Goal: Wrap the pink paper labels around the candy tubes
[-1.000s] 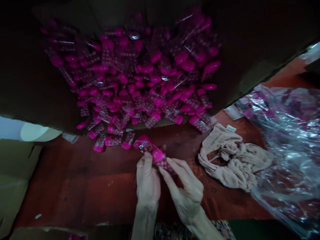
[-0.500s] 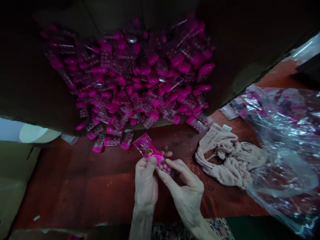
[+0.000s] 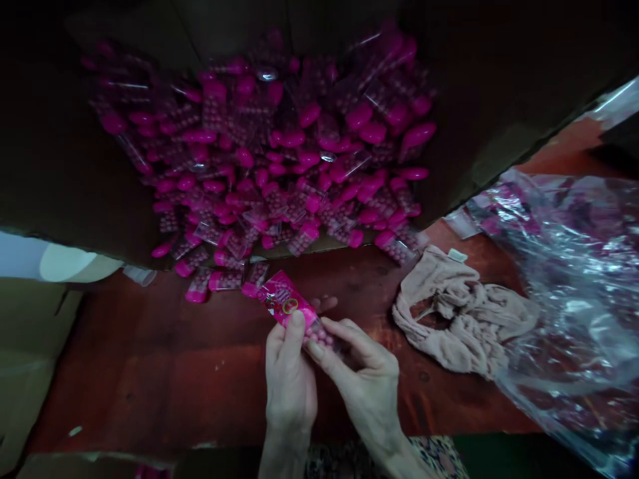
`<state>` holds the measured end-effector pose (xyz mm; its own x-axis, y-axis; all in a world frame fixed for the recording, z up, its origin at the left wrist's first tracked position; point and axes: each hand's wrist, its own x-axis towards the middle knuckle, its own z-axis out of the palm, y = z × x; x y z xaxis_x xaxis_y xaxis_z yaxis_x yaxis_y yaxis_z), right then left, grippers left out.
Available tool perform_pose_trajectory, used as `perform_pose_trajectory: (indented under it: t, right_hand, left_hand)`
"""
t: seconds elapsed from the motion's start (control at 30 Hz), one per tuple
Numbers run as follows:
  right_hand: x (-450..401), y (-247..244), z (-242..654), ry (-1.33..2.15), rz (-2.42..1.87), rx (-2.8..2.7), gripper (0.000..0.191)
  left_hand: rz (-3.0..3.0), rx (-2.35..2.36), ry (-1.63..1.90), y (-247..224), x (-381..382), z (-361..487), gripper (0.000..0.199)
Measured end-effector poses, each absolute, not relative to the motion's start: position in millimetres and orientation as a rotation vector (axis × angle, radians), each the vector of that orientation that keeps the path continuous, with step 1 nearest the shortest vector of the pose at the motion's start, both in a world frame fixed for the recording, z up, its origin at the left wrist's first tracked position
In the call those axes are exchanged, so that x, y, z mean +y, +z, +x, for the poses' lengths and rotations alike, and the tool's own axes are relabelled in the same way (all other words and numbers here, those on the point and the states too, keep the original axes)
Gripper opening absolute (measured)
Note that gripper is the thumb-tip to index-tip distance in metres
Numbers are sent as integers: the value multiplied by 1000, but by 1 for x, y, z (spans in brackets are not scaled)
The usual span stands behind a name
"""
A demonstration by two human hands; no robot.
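Note:
Both hands hold a pink-topped clear packet of small pink beads (image 3: 287, 307) above the reddish wooden table (image 3: 150, 379). My left hand (image 3: 290, 392) pins it with the thumb on the pink printed part. My right hand (image 3: 362, 382) pinches the lower end, where the beads show, between thumb and fingers. The hands partly hide that end. Just beyond the packet, a large heap of similar packets (image 3: 249, 153) lies in a dark cardboard box (image 3: 64, 166), and a few have spilled onto the table near its edge.
A crumpled beige nylon stocking (image 3: 464, 319) lies on the table to the right. Past it is a large clear plastic bag (image 3: 574, 286) holding pink items. Cardboard (image 3: 30, 359) stands at the left, with a pale roll (image 3: 67, 263) behind it.
The packet has swung its pink end further left and sits slightly lower. Both hands have shifted slightly down and left with it, still holding it.

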<state>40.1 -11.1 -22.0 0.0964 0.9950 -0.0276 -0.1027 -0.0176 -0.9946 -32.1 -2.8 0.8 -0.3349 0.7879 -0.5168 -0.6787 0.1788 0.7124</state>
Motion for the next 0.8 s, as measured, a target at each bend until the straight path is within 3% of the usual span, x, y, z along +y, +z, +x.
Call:
perform_pose_trajectory:
  t: [0.17,0.43,0.7,0.8]
  right_hand:
    - [-17,-20,41,1032,-1218,-1125,27]
    - [-9,-18,42,1509,-1132,-641,23]
    - [-18,-19,37,1020,-1171,-1058,31]
    - [-16,-18,39,1148,-1157,-1003,26]
  left_hand:
    - [118,1105,1461,-1,-6,-25,21]
    - [163,1165,1467,7,-8,-29,24]
    - [160,1121,1467,-1,-13,-20,26]
    - [199,1111,1500,2,-15,-23,26]
